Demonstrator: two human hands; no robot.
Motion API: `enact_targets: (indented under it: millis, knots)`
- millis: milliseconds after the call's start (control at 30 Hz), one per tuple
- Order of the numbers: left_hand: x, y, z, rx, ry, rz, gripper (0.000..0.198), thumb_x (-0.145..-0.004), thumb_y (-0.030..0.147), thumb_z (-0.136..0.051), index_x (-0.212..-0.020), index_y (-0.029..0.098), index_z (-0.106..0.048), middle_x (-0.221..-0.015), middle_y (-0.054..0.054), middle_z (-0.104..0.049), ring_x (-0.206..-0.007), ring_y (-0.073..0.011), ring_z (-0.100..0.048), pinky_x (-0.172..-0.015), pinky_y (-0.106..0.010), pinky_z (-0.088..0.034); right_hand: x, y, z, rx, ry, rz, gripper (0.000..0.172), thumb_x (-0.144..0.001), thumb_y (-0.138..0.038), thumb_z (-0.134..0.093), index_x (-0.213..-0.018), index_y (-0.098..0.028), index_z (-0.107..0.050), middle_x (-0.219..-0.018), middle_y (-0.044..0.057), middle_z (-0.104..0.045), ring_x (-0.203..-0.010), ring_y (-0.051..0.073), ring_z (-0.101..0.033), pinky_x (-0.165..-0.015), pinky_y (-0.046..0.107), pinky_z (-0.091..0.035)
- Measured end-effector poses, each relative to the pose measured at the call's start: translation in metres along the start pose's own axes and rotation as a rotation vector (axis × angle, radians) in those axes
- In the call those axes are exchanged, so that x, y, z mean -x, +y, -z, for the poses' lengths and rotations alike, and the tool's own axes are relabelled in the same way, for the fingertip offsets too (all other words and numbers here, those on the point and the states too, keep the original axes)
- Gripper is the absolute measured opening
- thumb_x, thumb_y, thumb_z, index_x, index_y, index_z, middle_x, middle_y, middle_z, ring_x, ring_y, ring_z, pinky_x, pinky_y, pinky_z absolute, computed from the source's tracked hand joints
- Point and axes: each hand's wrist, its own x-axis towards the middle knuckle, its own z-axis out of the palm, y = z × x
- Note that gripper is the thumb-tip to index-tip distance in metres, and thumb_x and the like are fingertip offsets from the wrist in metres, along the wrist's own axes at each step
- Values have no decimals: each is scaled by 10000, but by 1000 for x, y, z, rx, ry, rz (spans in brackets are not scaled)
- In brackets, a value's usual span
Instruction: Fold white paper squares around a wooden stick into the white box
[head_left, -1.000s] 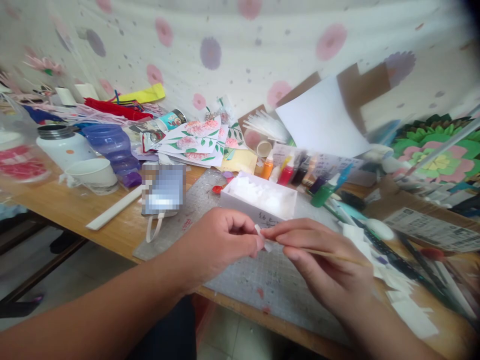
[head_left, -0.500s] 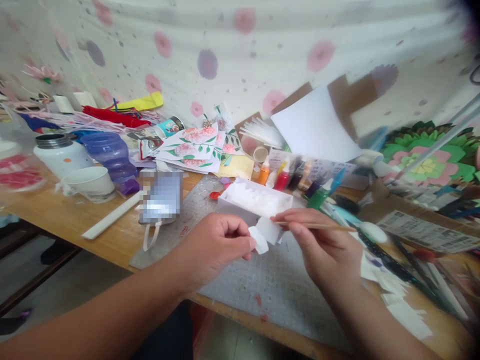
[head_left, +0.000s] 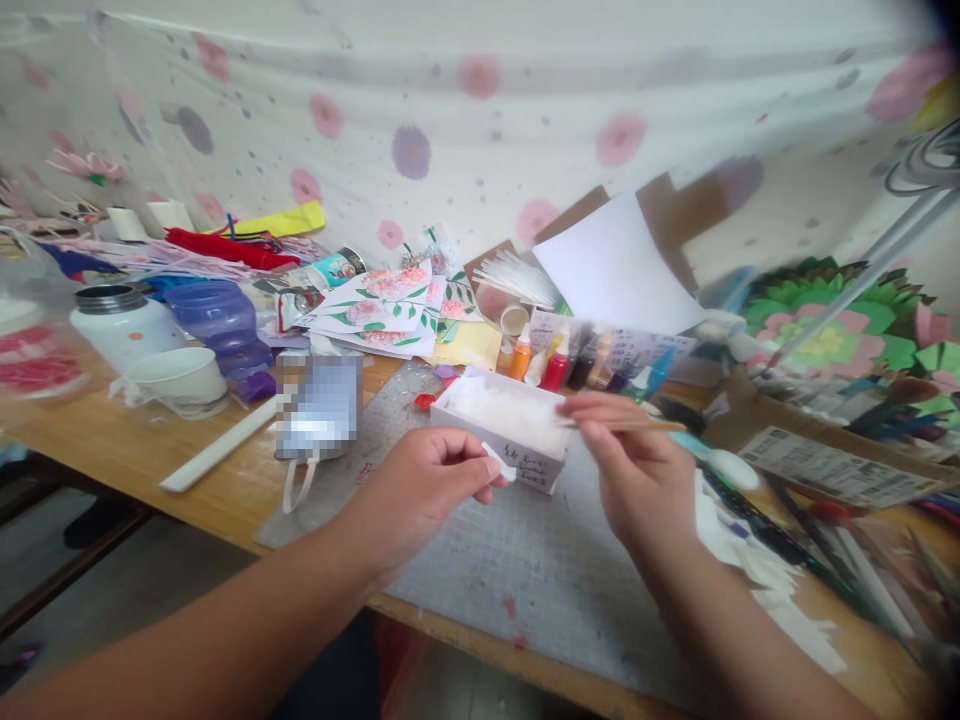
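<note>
My left hand is closed, pinching a small white piece of paper between thumb and fingertips. Held in my right hand is a thin wooden stick, lying almost level, its left end near the box's right rim. Between and just beyond my hands stands an open white box with handwriting on its front. Soft-looking white material fills it; I cannot make out its kind. The box rests on a grey cutting mat.
Paint bottles line up behind the box. A phone, white cup and blue plastic container stand left. Flower-painted sheets lie behind. White paper scraps and a cardboard box are at right.
The larger white paper that showed between my hands is out of sight, and the box's front is uncovered. My right hand has moved slightly up and left with the stick. The view has shifted a little.
</note>
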Motion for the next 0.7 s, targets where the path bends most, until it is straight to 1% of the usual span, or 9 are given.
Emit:
enact_targets:
  millis: [67, 100, 167, 267, 333, 400, 533, 633, 700]
  knots:
    - [0, 0, 0, 1, 0, -6, 183, -773, 323, -657, -674, 170, -671, -675, -4, -665, -715, -168, -570, -731, -315, -400, 3, -11, -4, -196, -169, 16, 154, -884, -145, -631, -883, -261, -732, -938, 29, -752, -944, 208, -700, -872, 411, -550]
    - [0, 0, 0, -4, -1, -6, 181, -773, 322, -658, -675, 170, -673, -672, -3, -661, -710, -167, -566, -727, -315, -399, 5, -16, -6, -261, -216, 17, 183, -882, -124, -628, -908, -270, -737, -945, 24, -757, -942, 204, -704, -855, 399, -560]
    - [1, 0, -1, -18, -7, -14, 182, -776, 326, -659, -681, 172, -675, -674, -1, -657, -710, -166, -559, -724, -314, -396, 7, -23, -10, -325, -248, 12, 229, -874, -92, -628, -944, -278, -743, -960, 20, -763, -948, 198, -707, -833, 380, -576]
    - [1, 0, -1, -24, -28, -21, 200, -786, 342, -653, -677, 175, -671, -677, 5, -649, -701, -161, -544, -713, -308, -390, 9, -28, -13, -295, -240, 29, 248, -853, -61, -643, -934, -268, -752, -891, 11, -778, -927, 182, -714, -832, 346, -581]
    - [0, 0, -2, -31, -33, -19, 208, -782, 347, -652, -666, 175, -665, -667, 9, -641, -694, -156, -539, -707, -301, -387, 9, -27, -14, -242, -215, 37, 239, -842, -58, -654, -905, -265, -755, -845, -1, -783, -897, 163, -718, -832, 315, -577]
    - [-2, 0, -2, -64, -25, -14, 211, -776, 346, -647, -654, 174, -660, -660, 9, -639, -689, -155, -538, -696, -295, -383, 8, -23, -13, -184, -149, 10, 206, -847, -85, -655, -861, -266, -753, -837, -7, -783, -873, 153, -721, -814, 299, -577]
    - [-9, -1, 2, -164, -7, -46, 221, -774, 344, -621, -633, 173, -630, -652, 11, -630, -663, -149, -532, -640, -275, -375, 3, 0, -9, 66, 9, -127, 132, -860, -223, -649, -763, -241, -737, -841, 22, -777, -856, 186, -725, -779, 335, -579]
    - [-20, -2, 7, -370, 81, -158, 229, -803, 341, -572, -642, 181, -603, -628, 16, -606, -621, -147, -531, -579, -263, -383, -3, 24, -6, 152, 62, -177, 141, -836, -275, -661, -723, -216, -720, -813, 54, -770, -803, 220, -721, -756, 386, -571]
    - [-33, -2, 9, -609, 174, -300, 219, -835, 309, -528, -680, 181, -614, -682, -3, -640, -653, -161, -573, -601, -274, -426, -6, 36, -4, 170, 81, -176, 144, -811, -284, -671, -685, -216, -692, -814, 55, -766, -820, 231, -718, -807, 417, -560]
